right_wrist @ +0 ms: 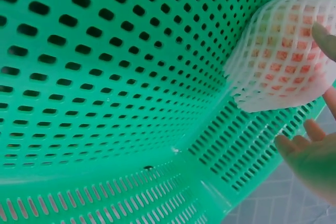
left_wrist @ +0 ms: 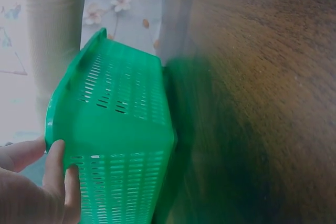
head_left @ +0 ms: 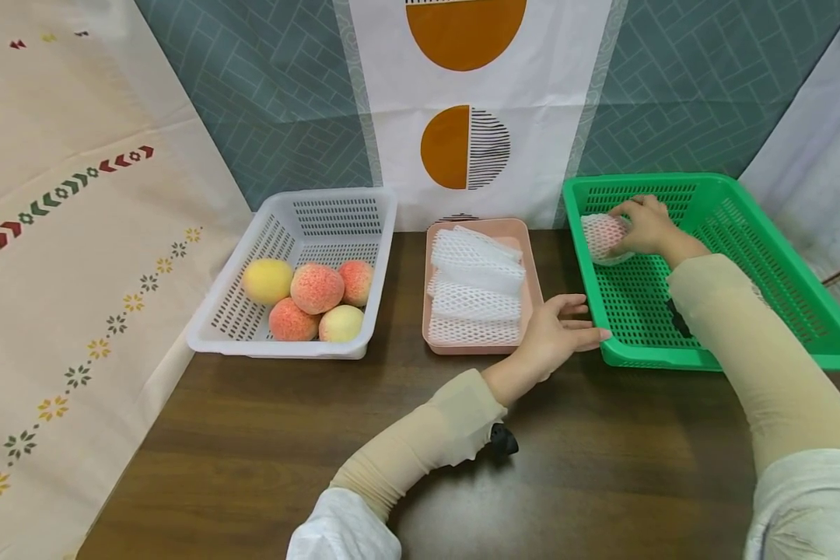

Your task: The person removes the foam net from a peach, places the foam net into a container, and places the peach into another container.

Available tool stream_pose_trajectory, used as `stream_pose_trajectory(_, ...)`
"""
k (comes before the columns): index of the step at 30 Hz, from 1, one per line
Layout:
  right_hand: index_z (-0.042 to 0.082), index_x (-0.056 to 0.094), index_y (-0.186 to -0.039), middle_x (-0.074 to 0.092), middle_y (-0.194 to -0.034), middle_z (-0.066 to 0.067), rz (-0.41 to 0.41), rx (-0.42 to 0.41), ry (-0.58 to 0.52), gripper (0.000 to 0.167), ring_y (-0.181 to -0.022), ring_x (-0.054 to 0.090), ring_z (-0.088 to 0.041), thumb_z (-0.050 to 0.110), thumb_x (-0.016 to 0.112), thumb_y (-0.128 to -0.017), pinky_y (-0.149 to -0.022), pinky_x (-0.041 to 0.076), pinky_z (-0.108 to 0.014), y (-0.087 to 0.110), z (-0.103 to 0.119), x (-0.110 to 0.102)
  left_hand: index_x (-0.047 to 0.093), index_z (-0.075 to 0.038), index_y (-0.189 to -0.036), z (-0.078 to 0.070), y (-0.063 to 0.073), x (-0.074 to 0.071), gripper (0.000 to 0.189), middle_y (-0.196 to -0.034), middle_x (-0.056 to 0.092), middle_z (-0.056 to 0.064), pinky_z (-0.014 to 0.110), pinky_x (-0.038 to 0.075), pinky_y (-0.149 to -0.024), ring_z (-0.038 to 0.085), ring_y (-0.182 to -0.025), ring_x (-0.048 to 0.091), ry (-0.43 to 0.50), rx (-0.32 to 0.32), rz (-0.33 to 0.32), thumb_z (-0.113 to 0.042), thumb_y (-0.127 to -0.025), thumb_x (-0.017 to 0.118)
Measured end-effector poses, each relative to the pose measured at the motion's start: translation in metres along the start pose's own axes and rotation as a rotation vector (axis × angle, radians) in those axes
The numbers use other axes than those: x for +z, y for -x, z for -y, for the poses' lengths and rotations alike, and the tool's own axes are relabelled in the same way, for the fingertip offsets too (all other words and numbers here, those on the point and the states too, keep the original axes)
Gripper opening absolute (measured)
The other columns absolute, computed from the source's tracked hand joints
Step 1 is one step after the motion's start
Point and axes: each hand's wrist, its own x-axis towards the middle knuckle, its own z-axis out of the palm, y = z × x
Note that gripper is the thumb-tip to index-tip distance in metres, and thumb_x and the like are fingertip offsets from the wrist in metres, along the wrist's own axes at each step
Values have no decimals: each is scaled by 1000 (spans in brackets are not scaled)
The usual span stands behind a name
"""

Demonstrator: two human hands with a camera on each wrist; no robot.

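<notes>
A peach in a white foam net (head_left: 605,237) sits low in the left back part of the green basket (head_left: 714,359). My right hand (head_left: 642,227) holds this netted peach from its right side. In the right wrist view the thumb (right_wrist: 326,41) lies on the net, while the lower fingers (right_wrist: 304,140) hang away from it. My left hand (head_left: 556,330) pinches the basket's near left corner. In the left wrist view its thumb (left_wrist: 26,153) is at the rim and the other fingers are against the outer wall.
At left stands a white basket (head_left: 206,342) with several bare peaches (head_left: 317,288), red and yellow. Between the baskets, a pink tray (head_left: 476,350) holds stacked white foam nets (head_left: 477,284). All three stand on a brown wooden table (head_left: 266,459) before a patterned cloth (head_left: 294,101).
</notes>
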Motion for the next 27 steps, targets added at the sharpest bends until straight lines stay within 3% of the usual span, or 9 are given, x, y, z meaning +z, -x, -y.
stream_pose_trajectory(7,-13,16,-139,27,-132,-42,45,-9,-114,80,-113,36,-55,7,68,-82,-90,36,-65,-2,-1,4,47,1,-134,-3,0,1,58,-126,54,9,36,56,-85,21,-104,61,6,-4,6,13,-80,66)
stream_pose_trajectory(11,-11,10,-145,24,-134,-41,43,-13,-46,91,-119,27,-56,11,70,-81,-94,31,-66,-1,-3,5,47,1,-134,-3,1,2,58,-126,54,9,39,55,-86,21,-102,61,26,-9,6,14,-81,65)
stream_pose_trajectory(15,-13,22,-142,22,-132,-41,38,-5,59,86,-119,19,-56,17,72,-78,-92,27,-67,4,-8,6,46,-1,-135,-2,3,5,59,-123,55,6,42,54,-87,18,-97,60,71,-29,25,16,-81,64)
stream_pose_trajectory(17,-14,26,-138,23,-132,-41,32,-9,50,82,-118,20,-56,16,72,-77,-91,28,-67,6,-10,7,46,-1,-135,-3,3,5,60,-121,55,6,43,53,-87,17,-94,59,89,-30,34,17,-81,63)
stream_pose_trajectory(22,-16,14,-137,26,-129,-43,69,-24,-96,84,-113,34,-56,9,69,-79,-90,36,-66,5,-10,9,46,-3,-135,-5,2,4,59,-120,54,5,45,53,-88,16,-92,58,102,-30,30,17,-81,62)
stream_pose_trajectory(27,-17,9,-141,25,-130,-45,103,-11,1,94,-115,29,-59,15,72,-79,-90,34,-68,1,-5,9,47,-4,-135,-7,0,1,60,-120,54,4,45,53,-87,19,-95,61,107,-52,20,17,-81,62)
